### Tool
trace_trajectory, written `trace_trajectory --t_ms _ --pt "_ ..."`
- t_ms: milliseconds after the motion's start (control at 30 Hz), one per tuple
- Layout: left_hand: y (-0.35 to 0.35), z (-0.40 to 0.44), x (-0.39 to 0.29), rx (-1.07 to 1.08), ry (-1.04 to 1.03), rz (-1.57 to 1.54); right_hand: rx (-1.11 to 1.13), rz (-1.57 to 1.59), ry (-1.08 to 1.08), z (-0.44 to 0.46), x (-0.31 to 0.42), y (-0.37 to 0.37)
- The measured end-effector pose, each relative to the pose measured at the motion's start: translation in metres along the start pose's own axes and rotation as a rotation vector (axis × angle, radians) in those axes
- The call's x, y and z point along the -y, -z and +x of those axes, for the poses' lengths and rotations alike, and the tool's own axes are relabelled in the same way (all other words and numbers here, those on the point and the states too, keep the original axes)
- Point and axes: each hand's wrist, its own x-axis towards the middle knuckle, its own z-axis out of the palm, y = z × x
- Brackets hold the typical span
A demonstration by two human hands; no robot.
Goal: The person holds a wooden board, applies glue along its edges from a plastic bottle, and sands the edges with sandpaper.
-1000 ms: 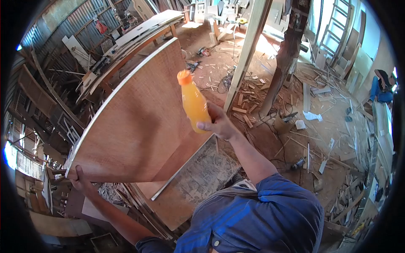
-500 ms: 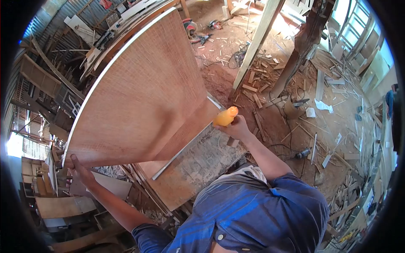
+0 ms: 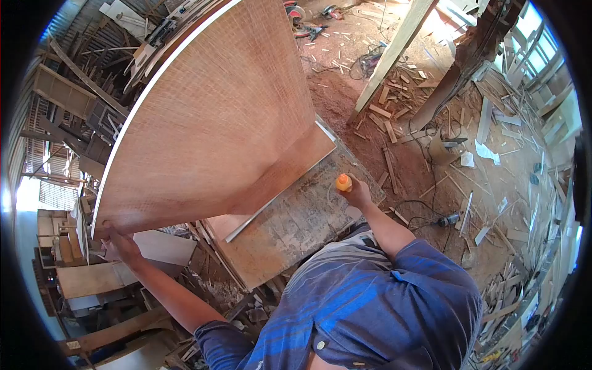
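A large reddish-brown plywood sheet [image 3: 209,117] with a pale curved edge stands tilted up on the left. My left hand [image 3: 125,248] grips its lower left corner, the thumb partly hidden. My right hand [image 3: 357,196] is closed around a yellow squeeze bottle with an orange cap [image 3: 343,182], held above the stained workbench [image 3: 296,228]. The cap points up toward me, so most of the bottle's body is hidden. Along the sheet's lower edge runs a thin pale strip [image 3: 246,225], close to the bench top.
A wooden post [image 3: 394,58] rises beyond the bench, beside a rough dark timber [image 3: 456,74]. Wood offcuts [image 3: 388,129] and cables litter the floor. A power tool [image 3: 449,219] lies at the right. Boards [image 3: 92,280] are stacked at the left.
My right hand has drawn the bottle back from the sheet's lower edge and turned its cap upward. My left hand stays on the corner. The view has shifted slightly.
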Motion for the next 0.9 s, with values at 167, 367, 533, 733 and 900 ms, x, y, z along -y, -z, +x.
trace_trajectory --t_ms 167,367,533,733,900 --pt "-0.001 -0.002 -0.002 0.001 0.001 -0.022 -0.125 -0.080 0.109 -0.007 0.000 0.004" --pt "-0.014 -0.008 -0.011 0.034 0.013 -0.054 0.025 -0.024 -0.362 -0.045 0.004 0.059" --pt "-0.013 -0.008 -0.007 0.024 0.004 -0.010 0.136 -0.172 -0.490 -0.074 -0.030 0.072" --pt "-0.020 -0.007 -0.005 -0.025 -0.076 0.079 0.872 -0.082 -0.398 -0.067 -0.059 0.115" --pt "-0.040 -0.022 -0.028 -0.045 -0.200 0.036 0.204 0.209 -0.097 -0.026 0.037 0.185"
